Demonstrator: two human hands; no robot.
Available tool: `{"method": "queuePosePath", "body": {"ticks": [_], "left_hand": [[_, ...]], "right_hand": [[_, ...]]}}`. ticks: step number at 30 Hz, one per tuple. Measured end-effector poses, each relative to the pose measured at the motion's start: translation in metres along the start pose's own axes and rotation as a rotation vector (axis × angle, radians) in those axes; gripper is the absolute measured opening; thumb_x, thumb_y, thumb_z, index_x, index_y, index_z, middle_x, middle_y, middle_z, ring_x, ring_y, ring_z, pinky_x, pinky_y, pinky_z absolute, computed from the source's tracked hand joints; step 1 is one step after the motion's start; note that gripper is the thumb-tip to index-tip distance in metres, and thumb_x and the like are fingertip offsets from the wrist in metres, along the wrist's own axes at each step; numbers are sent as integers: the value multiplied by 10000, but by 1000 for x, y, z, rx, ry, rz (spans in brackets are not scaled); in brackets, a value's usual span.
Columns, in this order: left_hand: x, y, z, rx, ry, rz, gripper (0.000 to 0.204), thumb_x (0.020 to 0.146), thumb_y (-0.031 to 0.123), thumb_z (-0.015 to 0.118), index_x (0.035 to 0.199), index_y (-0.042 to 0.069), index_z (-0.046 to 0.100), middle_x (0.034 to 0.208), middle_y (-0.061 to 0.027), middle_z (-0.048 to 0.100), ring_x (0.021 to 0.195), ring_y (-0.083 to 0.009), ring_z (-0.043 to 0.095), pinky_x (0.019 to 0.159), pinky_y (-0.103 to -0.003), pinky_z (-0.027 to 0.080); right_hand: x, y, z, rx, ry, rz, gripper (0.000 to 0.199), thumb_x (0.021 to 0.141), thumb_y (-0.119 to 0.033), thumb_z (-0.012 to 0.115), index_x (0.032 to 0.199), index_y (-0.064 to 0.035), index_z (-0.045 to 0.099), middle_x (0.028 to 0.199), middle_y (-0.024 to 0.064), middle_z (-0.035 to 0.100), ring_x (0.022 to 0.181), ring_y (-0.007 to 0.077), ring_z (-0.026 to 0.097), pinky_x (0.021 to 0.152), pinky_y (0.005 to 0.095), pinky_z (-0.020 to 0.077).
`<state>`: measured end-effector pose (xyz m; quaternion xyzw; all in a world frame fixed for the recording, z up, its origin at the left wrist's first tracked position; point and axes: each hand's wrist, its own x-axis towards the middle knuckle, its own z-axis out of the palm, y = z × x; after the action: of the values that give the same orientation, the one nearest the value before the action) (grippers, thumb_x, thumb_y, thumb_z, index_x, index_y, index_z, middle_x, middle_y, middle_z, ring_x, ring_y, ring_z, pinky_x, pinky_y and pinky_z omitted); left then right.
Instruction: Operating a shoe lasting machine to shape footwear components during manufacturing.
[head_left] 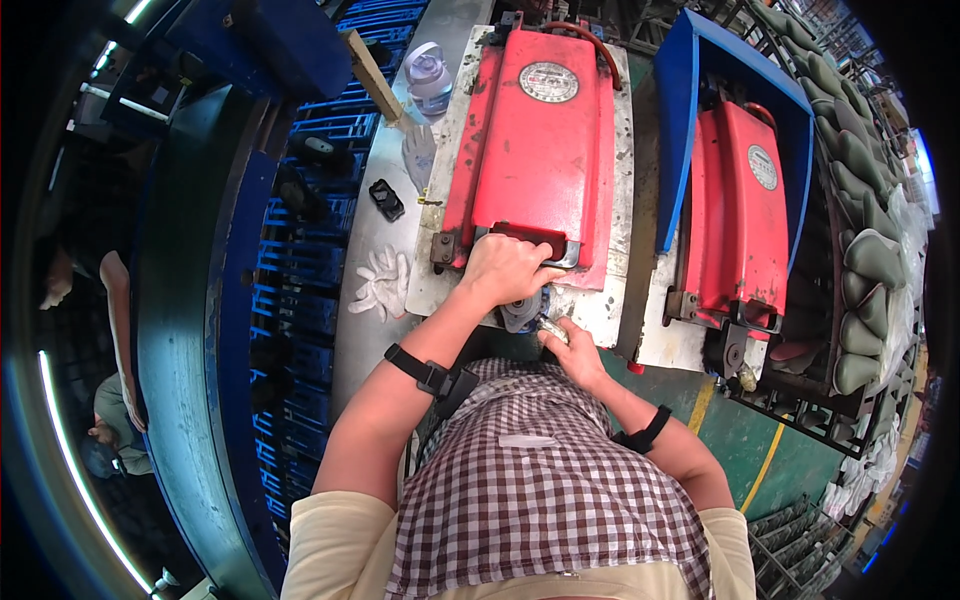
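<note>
In front of me stands a machine with a red cover, a round plate on its top. My left hand is closed over the dark handle at the cover's front end. Lower down and to the right, my right hand wraps round a short lever with a pale, worn-looking grip. That lever joins a grey round metal part under the front edge, partly covered by my left hand and wrist.
At left, a metal bench holds a white glove, a grey glove, a small black object and a clear bottle. A second red machine with a blue guard stands right, beside racked dark green pieces. Another person is far left.
</note>
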<state>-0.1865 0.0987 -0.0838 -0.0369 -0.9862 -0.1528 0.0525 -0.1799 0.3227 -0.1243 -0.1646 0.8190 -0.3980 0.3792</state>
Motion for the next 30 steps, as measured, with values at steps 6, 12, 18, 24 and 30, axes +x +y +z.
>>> {"method": "queuePosePath", "body": {"ticks": [6,12,18,24,30], "left_hand": [[0,0,2,13,2,1,468,927,573,572,854,122,674,674,-105,698,622,-284,702,563,-422,532],[0,0,1,11,-8,-7,450,921,561,593,841,125,668,677,-100,693,625,-284,696,554,-420,529],[1,2,-3,6,-23,-16,447,923,558,594,851,124,671,687,-102,697,632,-283,697,562,-426,530],[0,2,-3,1,3,-3,450,919,568,595,853,129,672,681,-97,693,623,-282,694,552,-416,529],[0,3,-2,23,11,1,454,922,573,589,850,132,669,678,-95,694,619,-282,696,557,-417,533]], "right_hand": [[1,8,6,23,18,44,487,910,-427,687,1015,44,620,784,247,657,759,309,650,762,424,494],[13,19,-2,169,-92,-33,443,940,-418,670,997,17,610,710,132,645,654,227,622,639,389,484],[32,9,-24,234,-571,223,377,948,-410,653,959,-35,610,647,33,604,509,118,567,489,264,442],[27,8,-12,259,-427,148,337,928,-368,673,910,-38,607,612,22,562,488,121,539,459,287,429],[14,9,6,286,-185,153,313,922,-334,700,843,-70,551,588,-2,508,463,107,458,433,299,369]]}}
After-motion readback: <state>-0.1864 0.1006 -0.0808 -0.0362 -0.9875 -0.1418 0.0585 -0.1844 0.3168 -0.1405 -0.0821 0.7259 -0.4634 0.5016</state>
